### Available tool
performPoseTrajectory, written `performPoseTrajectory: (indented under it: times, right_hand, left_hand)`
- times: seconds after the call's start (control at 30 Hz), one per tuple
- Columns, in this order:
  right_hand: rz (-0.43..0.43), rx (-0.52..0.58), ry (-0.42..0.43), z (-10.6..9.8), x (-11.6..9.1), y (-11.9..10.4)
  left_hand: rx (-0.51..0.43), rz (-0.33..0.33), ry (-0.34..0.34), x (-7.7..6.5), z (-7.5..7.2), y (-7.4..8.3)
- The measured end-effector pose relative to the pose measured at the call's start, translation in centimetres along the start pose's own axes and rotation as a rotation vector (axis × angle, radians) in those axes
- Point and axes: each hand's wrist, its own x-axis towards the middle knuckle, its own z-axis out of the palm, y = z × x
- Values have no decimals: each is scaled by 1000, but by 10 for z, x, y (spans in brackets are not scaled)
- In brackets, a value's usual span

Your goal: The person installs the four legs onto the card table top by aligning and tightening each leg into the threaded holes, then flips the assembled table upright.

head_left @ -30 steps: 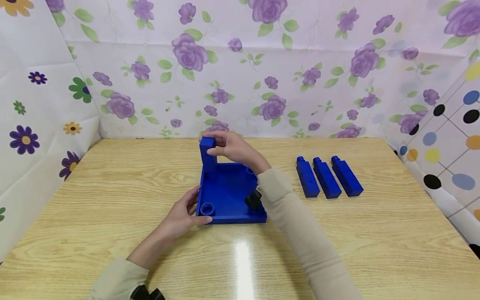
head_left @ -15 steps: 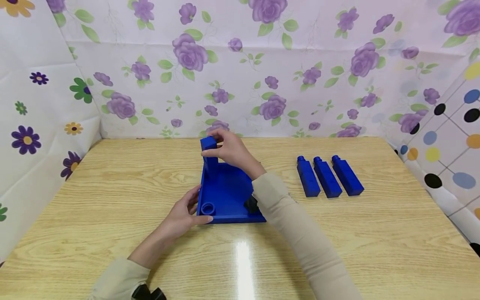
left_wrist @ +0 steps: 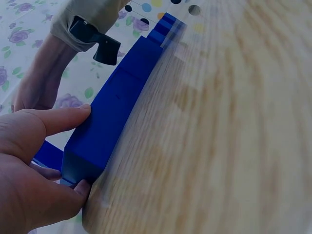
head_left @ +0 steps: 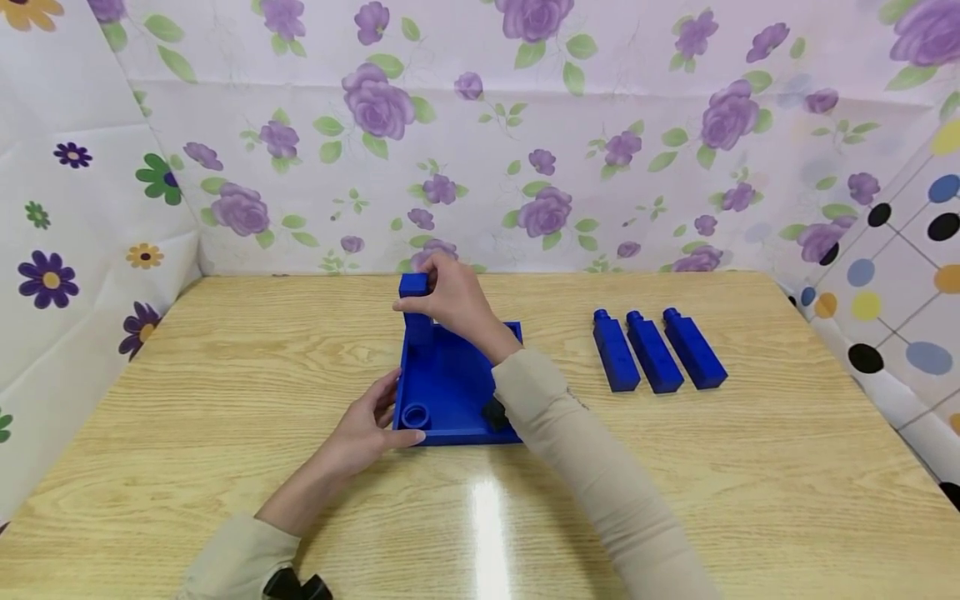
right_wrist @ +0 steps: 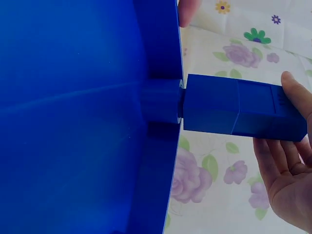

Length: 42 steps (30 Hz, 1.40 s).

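Observation:
A square blue table top (head_left: 457,379), tray-like with a raised rim, lies on the wooden table with round corner sockets facing up. My left hand (head_left: 360,429) grips its near left corner, thumb over the front rim and fingers along the left side. At the far left corner a square blue leg (head_left: 415,285) stands upright, its upper end pinched between the thumb and fingers of my right hand (head_left: 457,296). In the right wrist view, the leg's narrow neck shows just at the mouth of the socket (right_wrist: 161,100). One bare socket (head_left: 416,416) shows at the near left.
To the right lie three more blue legs, a left one (head_left: 617,354), a middle one (head_left: 655,354) and a right one (head_left: 694,350), with round ends pointing away. A flowered cloth (head_left: 480,167) hangs behind the table. My right sleeve (head_left: 585,450) crosses over the table top's right side.
My right hand has turned about the leg's upper end, its thumb swinging left across the front. The leg has twisted in place. My left hand keeps its hold.

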Motion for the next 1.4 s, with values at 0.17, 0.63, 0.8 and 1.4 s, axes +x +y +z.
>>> performPoseTrajectory:
  times: [0.17,0.63,0.8,1.4]
  right_hand:
    - [36,18,-14,2,-1,0]
    - [109,370,-321,-23,5,19]
    - [33,457,-377,-27,8,22]
    - [54,476,-390,-26,13,25]
  left_hand:
    - [2,-3,3,-1,-1,1]
    - [-10,-2,3,1,1,-1]
    - [-13,-1,4,1,0,-1]
    - [-11,-2,4,2,0,-3]
